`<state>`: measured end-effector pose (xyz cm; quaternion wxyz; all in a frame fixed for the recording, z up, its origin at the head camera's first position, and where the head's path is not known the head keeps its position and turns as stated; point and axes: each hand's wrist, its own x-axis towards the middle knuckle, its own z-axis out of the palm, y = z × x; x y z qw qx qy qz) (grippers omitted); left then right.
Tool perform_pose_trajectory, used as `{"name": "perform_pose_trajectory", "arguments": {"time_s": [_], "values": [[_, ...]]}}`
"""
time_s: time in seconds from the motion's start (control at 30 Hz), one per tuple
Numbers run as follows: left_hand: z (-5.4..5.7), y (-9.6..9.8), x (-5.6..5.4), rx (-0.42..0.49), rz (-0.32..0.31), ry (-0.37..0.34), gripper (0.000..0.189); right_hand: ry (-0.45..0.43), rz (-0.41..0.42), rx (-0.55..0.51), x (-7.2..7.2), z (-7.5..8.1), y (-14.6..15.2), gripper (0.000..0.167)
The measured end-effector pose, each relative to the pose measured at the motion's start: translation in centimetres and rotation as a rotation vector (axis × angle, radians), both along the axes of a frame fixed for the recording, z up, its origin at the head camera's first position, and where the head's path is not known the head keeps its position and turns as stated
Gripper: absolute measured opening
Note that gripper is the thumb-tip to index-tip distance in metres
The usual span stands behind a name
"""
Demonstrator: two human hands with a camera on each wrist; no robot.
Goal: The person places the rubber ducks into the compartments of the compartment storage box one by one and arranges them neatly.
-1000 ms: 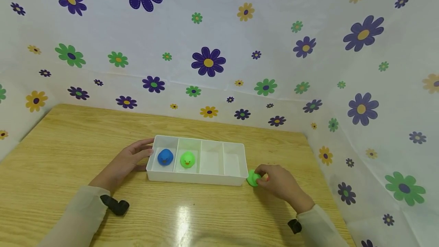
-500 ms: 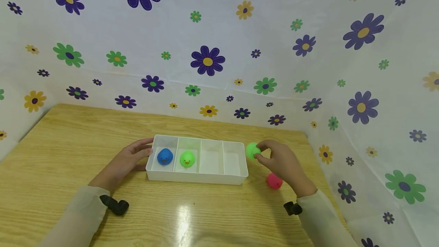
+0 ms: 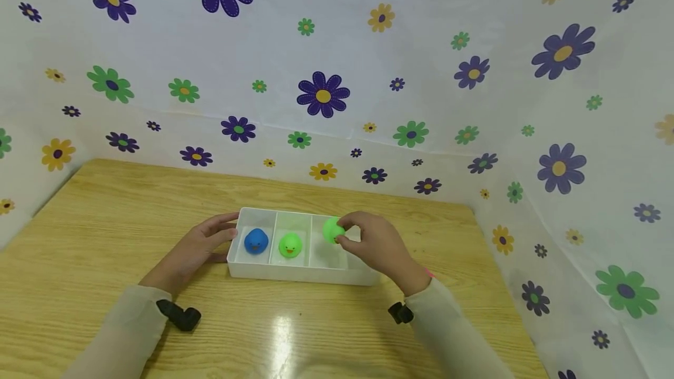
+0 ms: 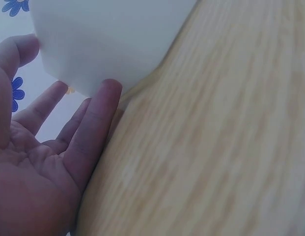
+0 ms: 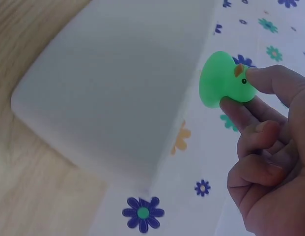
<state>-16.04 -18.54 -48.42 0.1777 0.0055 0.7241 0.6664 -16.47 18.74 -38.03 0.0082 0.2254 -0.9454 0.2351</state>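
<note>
A white tray (image 3: pixel 300 274) divided into compartments lies on the table. My left hand (image 3: pixel 195 245) rests its fairly straight fingers against the tray's left end; the left wrist view shows fingertips (image 4: pixel 112 86) at the plain end wall. Thumb and fingers of my right hand (image 3: pixel 380 245) pinch a green rubber duck (image 5: pixel 223 81) by its head, above the rim, over the third compartment from the left. A blue rubber duck (image 3: pixel 256 242) sits in the leftmost compartment, and another green duck (image 3: pixel 291 245) in the second. My right hand partly covers the rightmost compartment.
A sliver of a pink duck (image 3: pixel 429 272) peeks out behind my right wrist, on the table to the right of the tray. The wooden table (image 3: pixel 158 197) meets flower-printed white cloth (image 3: pixel 279 34) at the back and sides.
My right hand has lifted the green duck off the table beside the pink duck and carried it left over the tray. The left hand has stayed at the tray's end.
</note>
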Motion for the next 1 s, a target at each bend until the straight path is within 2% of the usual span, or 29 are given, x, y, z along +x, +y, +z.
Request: {"name": "perform_pose_trajectory", "arguments": {"time_s": [0.43, 1.0], "values": [[-0.1, -0.1, -0.2, -0.029, 0.002, -0.009, 0.07, -0.091, 0.056, 0.116, -1.3, -2.9, -1.9, 0.02], [-0.3, -0.1, -0.2, -0.028, 0.002, 0.0, 0.068, -0.108, 0.064, 0.26, -1.5, -3.3, -2.9, 0.024]]}}
